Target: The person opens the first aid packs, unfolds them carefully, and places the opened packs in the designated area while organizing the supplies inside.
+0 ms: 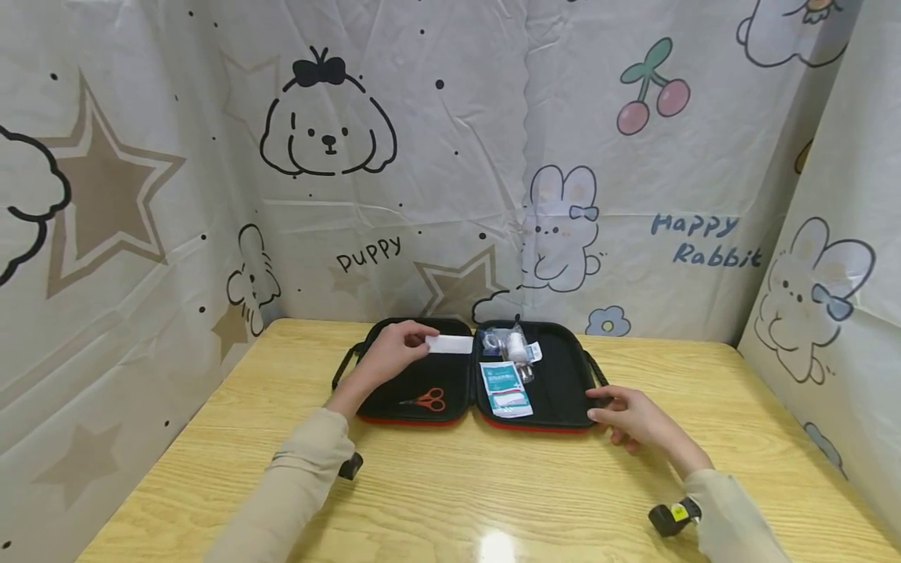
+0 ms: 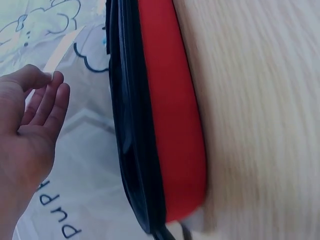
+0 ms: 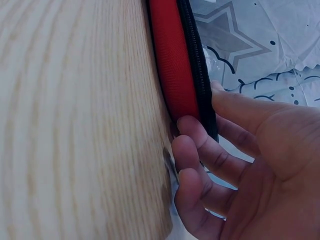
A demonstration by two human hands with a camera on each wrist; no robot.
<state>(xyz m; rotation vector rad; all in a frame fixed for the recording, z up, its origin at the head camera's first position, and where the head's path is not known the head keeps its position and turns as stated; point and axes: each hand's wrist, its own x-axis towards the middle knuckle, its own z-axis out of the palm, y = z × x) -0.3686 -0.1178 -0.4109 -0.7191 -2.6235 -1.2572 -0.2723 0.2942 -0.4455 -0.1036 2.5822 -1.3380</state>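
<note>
A black case with red sides (image 1: 563, 391) lies unfolded on the table. Between thumb and fingertips my left hand (image 1: 397, 348) pinches a flat white strip (image 1: 450, 344) over the case's left half; the same strip (image 2: 62, 50) shows thin and edge-on in the left wrist view. My right hand (image 1: 633, 414) holds the case's right front corner, its thumb at the zipped rim (image 3: 200, 70) and its fingers curled against the outer side. Orange-handled scissors (image 1: 428, 400) lie in the left half. A green-and-white packet (image 1: 505, 389) and small clear bags (image 1: 503, 344) sit in the right half.
The case stands near the back of the wooden table (image 1: 493, 485), close to a printed cloth backdrop (image 1: 450, 156). Carry handles stick out at both ends, including the left handle (image 1: 342, 367). A black wrist camera (image 1: 672, 516) is on the right wrist.
</note>
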